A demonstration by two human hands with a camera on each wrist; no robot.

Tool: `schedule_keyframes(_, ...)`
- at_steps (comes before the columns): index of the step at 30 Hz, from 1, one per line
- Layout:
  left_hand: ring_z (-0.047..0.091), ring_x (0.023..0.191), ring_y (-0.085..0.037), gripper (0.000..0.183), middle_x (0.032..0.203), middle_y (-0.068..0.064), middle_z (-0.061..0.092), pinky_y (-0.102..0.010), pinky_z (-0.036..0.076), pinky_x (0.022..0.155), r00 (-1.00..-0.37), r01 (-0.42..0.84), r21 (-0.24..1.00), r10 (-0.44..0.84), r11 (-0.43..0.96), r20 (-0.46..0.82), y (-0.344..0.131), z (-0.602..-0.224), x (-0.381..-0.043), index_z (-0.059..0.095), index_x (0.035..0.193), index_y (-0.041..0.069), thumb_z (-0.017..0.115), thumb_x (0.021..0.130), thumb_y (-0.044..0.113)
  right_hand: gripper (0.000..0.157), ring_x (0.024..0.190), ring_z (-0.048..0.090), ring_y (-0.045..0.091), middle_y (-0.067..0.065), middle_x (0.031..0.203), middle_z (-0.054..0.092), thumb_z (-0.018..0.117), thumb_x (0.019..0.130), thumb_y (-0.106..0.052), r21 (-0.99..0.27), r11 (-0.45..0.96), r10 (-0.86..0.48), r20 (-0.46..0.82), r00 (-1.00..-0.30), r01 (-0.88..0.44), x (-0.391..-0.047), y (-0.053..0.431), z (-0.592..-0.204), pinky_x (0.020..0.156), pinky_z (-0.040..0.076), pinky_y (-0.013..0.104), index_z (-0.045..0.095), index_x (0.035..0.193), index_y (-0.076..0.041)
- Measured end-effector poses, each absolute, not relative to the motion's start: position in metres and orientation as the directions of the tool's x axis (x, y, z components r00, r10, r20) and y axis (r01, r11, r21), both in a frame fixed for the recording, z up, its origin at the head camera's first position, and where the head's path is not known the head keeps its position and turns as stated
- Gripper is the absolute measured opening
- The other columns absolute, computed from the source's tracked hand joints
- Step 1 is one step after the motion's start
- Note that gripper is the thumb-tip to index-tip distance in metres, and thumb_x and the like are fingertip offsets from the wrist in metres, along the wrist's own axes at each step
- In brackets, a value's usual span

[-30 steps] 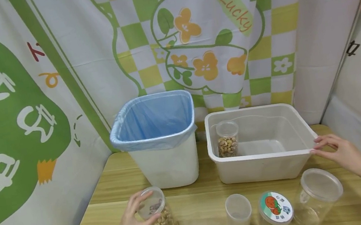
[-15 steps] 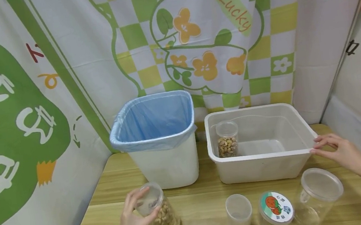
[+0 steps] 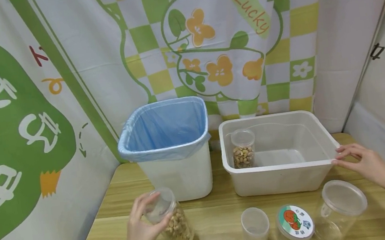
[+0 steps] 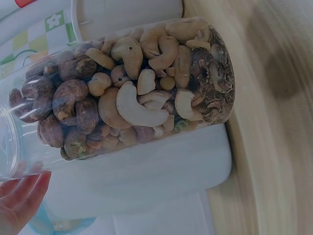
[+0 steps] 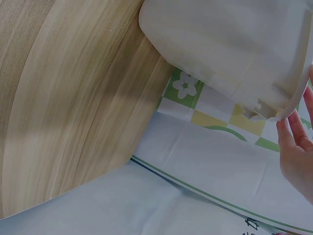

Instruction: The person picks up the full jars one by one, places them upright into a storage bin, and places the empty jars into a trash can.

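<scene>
My left hand [image 3: 142,228] grips a clear jar [image 3: 178,229] near its top, thumb on one side and fingers on the other. Close up in the left wrist view, cashew nuts [image 4: 142,105] fill much of this jar, some pale and some with dark skins, and dark flaky bits lie at the bottom end. The jar leans a little in the head view. My right hand [image 3: 362,160] pinches the right front corner of a whitish plastic tub [image 3: 282,179]. Inside the tub, at its left, stands another clear jar [image 3: 243,150] with cashews.
Left of the tub stands a white bin [image 3: 185,177] with a blue liner [image 3: 167,151]. Along the front right of the wooden table [image 3: 213,218] are a translucent cup [image 3: 255,229], a tub with a tomato-print lid [image 3: 295,222] and a large lidded clear jar [image 3: 339,210].
My left hand has moved the cashew jar slightly up and away from me, and its tilt has shifted a little. My right hand stays on the tub's corner.
</scene>
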State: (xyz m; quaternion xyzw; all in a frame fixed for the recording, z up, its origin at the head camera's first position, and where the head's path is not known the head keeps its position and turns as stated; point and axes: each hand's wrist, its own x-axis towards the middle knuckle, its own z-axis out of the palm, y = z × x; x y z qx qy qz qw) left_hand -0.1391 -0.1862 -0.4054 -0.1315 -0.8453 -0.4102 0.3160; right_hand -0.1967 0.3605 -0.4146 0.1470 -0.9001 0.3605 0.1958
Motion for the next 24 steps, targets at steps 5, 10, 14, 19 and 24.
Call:
schedule_keyframes(5,0.049,0.093,-0.005,0.06,0.105,-0.004,0.056,-0.01,0.038,0.078,-0.711,0.558,0.556,0.009,0.616,0.703,-0.182,-0.394,-0.144,0.062,0.106,0.009,0.082,0.05,0.003,0.01,0.096,0.033,-0.022,-0.026,0.099,0.045,0.071,0.073,-0.008,-0.591,0.697,-0.125,0.458,-0.88,-0.406,-0.197,0.36,-0.416,0.077,0.026,-0.004,0.064,0.079,-0.005)
schedule_keyframes(10,0.051,0.092,-0.011,0.059,0.105,-0.005,0.056,-0.015,0.041,0.078,-0.699,0.586,0.539,0.042,0.605,0.714,-0.177,-0.387,-0.152,0.062,0.106,0.01,0.083,0.051,0.006,0.01,0.095,0.032,-0.023,-0.028,0.099,0.044,0.071,0.073,-0.009,-0.595,0.695,-0.12,0.459,-0.881,-0.404,-0.197,0.359,-0.414,0.077,0.026,-0.004,0.063,0.078,-0.004)
schedule_keyframes(14,0.051,0.092,-0.014,0.058,0.104,-0.006,0.056,-0.024,0.044,0.077,-0.713,0.58,0.54,0.061,0.61,0.698,-0.169,-0.378,-0.156,0.063,0.105,0.009,0.084,0.051,0.007,0.011,0.095,0.031,-0.023,-0.03,0.098,0.044,0.071,0.073,-0.01,-0.596,0.697,-0.117,0.455,-0.883,-0.399,-0.197,0.358,-0.412,0.077,0.026,-0.004,0.063,0.078,-0.004)
schedule_keyframes(19,0.055,0.086,-0.023,0.057,0.1,-0.015,0.056,-0.037,0.048,0.071,-0.706,0.607,0.537,0.089,0.586,0.702,-0.152,-0.356,-0.154,0.062,0.102,0.003,0.082,0.049,0.003,0.011,0.095,0.032,-0.022,-0.029,0.099,0.044,0.071,0.074,-0.009,-0.607,0.69,-0.113,0.447,-0.887,-0.394,-0.196,0.358,-0.412,0.077,0.026,-0.004,0.063,0.078,-0.003)
schedule_keyframes(24,0.056,0.087,-0.026,0.056,0.101,-0.016,0.056,-0.037,0.048,0.069,-0.71,0.631,0.546,0.126,0.55,0.693,-0.138,-0.342,-0.157,0.061,0.103,0.001,0.082,0.051,0.003,0.011,0.095,0.033,-0.021,-0.028,0.099,0.045,0.07,0.073,-0.008,-0.612,0.686,-0.112,0.446,-0.888,-0.394,-0.196,0.359,-0.414,0.077,0.026,-0.004,0.063,0.079,-0.002)
